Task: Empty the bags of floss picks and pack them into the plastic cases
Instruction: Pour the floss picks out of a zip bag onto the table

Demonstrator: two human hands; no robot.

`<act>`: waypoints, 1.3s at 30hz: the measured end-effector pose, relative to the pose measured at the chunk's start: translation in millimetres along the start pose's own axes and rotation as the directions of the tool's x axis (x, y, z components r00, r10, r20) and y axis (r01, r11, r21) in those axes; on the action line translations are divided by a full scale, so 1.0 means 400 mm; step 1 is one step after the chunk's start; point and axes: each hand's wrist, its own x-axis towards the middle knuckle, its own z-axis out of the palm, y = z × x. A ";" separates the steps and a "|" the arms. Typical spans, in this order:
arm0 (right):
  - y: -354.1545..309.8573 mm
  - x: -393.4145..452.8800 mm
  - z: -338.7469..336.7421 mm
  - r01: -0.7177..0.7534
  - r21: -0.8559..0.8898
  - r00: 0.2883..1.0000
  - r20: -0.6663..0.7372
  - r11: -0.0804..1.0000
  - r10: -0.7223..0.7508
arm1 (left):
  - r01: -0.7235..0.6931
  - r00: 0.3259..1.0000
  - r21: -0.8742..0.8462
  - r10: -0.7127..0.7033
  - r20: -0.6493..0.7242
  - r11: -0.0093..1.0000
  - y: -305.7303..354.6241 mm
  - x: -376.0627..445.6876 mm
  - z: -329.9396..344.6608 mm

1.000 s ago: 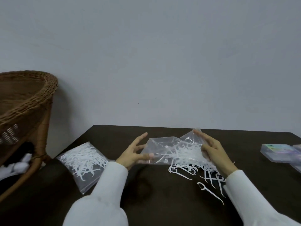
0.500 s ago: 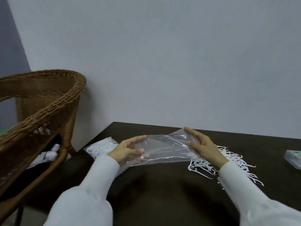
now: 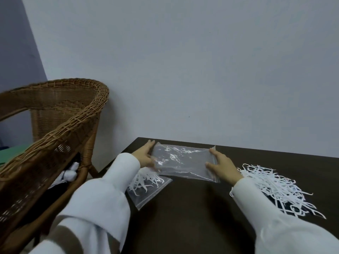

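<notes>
The fingers (image 3: pixel 211 165) of the right hand (image 3: pixel 222 165) are curled round one end of the emptied bag (image 3: pixel 183 162), thumb on top; the other end is gripped by the left hand (image 3: pixel 145 156). The bag is held stretched flat just above the dark surface (image 3: pixel 201 208), clear, crinkled and glossy. Emptying of this bag seems finished: the loose floss picks (image 3: pixel 278 187) are heaped at the right. Next, it probably must be laid aside and the full bag (image 3: pixel 146 186) beneath the left wrist taken up.

Long white sleeves (image 3: pixel 102 195) with loose cuffs cover both arms.
</notes>
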 end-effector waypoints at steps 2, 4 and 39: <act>0.007 0.018 0.009 -0.063 0.033 0.997 -0.040 0.997 0.064 | -0.015 0.994 0.063 0.022 -0.111 0.998 -0.001 0.027 0.008; 0.017 0.033 0.025 -0.096 0.051 0.994 -0.048 0.994 0.098 | -0.016 0.985 0.217 0.053 -0.167 0.976 -0.005 0.047 0.024; 0.075 0.058 -0.004 0.042 -0.279 0.996 -0.067 0.959 -0.063 | -0.074 0.997 0.608 0.037 0.072 0.791 0.124 0.170 0.302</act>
